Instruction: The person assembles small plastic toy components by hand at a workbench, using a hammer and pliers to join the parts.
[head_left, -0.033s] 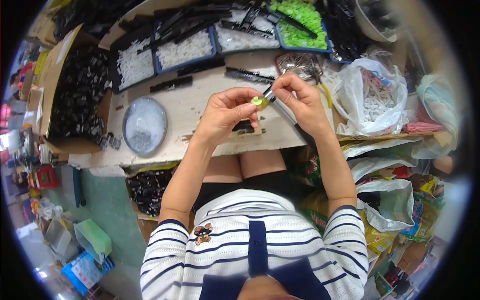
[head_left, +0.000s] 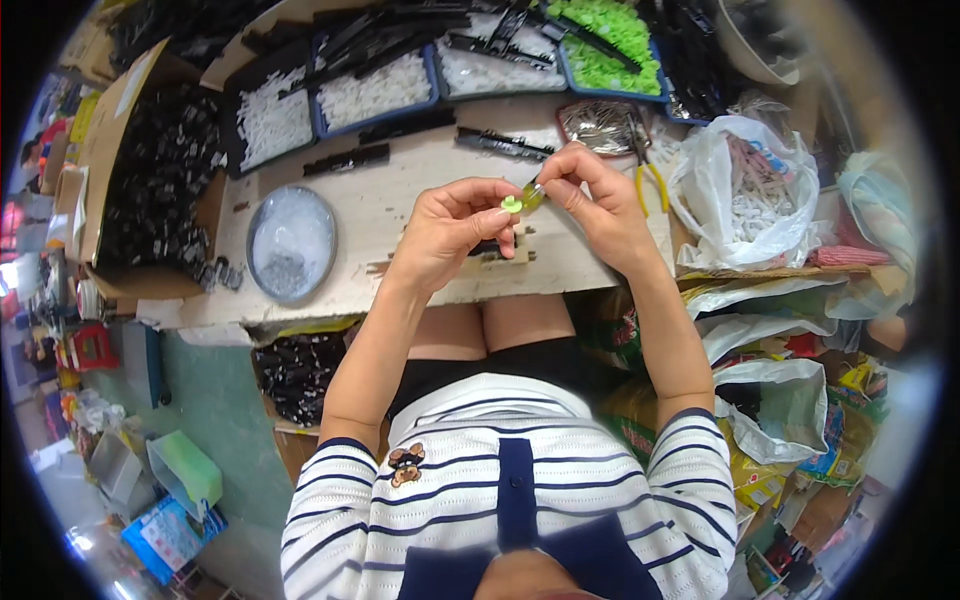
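Observation:
Both my hands are raised just above the wooden worktable (head_left: pixel 400 215). My left hand (head_left: pixel 450 235) pinches a small light green plastic piece (head_left: pixel 512 204) between thumb and fingers. My right hand (head_left: pixel 600 205) pinches a small pale part (head_left: pixel 534 192) and presses it against the green piece. The two hands meet at the fingertips. A short black strip (head_left: pixel 490 248) lies on the table right under my left hand, partly hidden by it.
A round tray of clear bits (head_left: pixel 291 243) sits at the left. Blue trays hold white parts (head_left: pixel 375 90) and green parts (head_left: pixel 610 45) at the back. A box of black parts (head_left: pixel 160 175) stands far left, a white bag (head_left: pixel 745 200) and yellow-handled pliers (head_left: pixel 650 178) to the right.

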